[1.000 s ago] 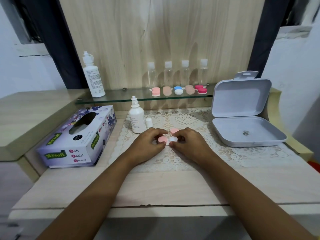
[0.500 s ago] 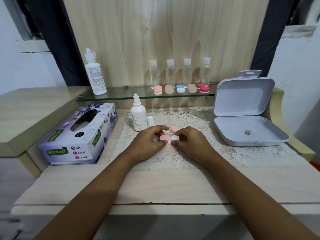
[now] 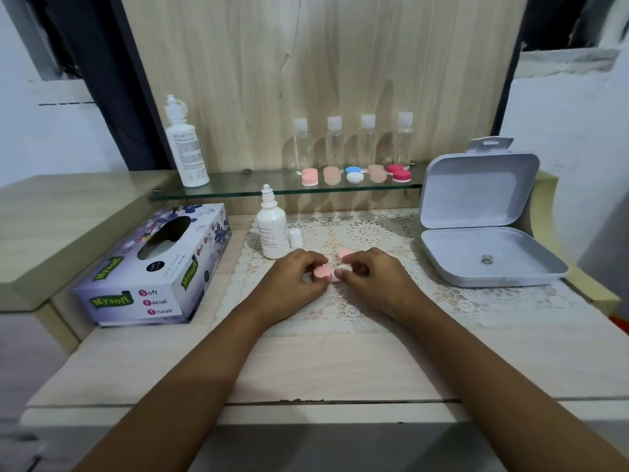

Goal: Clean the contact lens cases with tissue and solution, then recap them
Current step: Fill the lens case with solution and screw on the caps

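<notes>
Contact lens case is pinched by curled left hand and right hand, forearms converging.

Soft, even indoor light; faint shadows behind clear bottles on wood panel; edges bowed, lower corners blurred

Wood table: tissue box left, lace mat centre, open grey box right, partly on mat. On mat: dropper bottle, cap just beside it, pink case, pink lid. Glass shelf behind: tall bottle, four clear bottles, five cases in front of them.
</notes>
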The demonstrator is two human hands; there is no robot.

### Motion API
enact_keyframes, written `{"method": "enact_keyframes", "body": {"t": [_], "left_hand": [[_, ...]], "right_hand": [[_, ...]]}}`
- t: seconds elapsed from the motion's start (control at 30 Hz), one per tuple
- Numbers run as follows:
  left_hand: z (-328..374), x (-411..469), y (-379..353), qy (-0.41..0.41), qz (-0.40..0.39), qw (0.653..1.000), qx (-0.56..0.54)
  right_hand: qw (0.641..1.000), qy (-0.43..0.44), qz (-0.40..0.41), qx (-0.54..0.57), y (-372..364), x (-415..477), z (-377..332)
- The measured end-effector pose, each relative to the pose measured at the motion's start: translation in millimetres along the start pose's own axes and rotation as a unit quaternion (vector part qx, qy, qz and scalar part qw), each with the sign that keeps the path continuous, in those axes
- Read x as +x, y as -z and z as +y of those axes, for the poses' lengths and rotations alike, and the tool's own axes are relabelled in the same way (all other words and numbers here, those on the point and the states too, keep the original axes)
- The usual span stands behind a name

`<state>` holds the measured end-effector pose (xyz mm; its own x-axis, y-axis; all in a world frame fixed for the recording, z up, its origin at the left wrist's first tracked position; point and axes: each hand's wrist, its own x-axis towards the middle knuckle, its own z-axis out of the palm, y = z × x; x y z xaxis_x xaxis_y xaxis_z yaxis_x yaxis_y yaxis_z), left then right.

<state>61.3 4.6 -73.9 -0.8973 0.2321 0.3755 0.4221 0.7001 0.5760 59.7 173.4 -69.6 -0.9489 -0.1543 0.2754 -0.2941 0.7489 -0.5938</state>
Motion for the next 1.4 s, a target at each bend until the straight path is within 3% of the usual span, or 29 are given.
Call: {"method": "enact_keyframes", "body": {"t": [0.1,0.2,0.43,0.57,0.73,0.87,1.17,1.4], "left_hand": [[0,0,0,-0.004,-0.001,1.0,0.008],[1,0,0,-0.011,0.0,1.0,0.01],[2,0,1,-0.014,-0.002,1.0,0.01],[3,-1,2,-0.008,-0.005,1.0,0.004],[4,0,2,-0.007,-0.006,1.0,0.004],[4,0,2,-0.005,-0.011,1.0,0.0],[3,0,1,-0.002,-0.011,1.0,-0.004],[3,1,1,-0.008,-0.011,1.0,0.0]], "right_hand": [[0.998,-0.026,0.032,0.045,5,6,2],[0.999,-0.019,0.031,0.002,14,13,6],[0.996,0.032,-0.045,-0.066,21,31,13],[0.994,0.074,-0.047,-0.063,18,35,12],[0.998,0.062,-0.019,-0.002,17,30,14],[0.996,0.033,-0.044,0.074,26,18,10],[0.994,0.093,-0.058,-0.013,21,5,4],[0.994,0.093,-0.049,-0.03,14,9,8]]}}
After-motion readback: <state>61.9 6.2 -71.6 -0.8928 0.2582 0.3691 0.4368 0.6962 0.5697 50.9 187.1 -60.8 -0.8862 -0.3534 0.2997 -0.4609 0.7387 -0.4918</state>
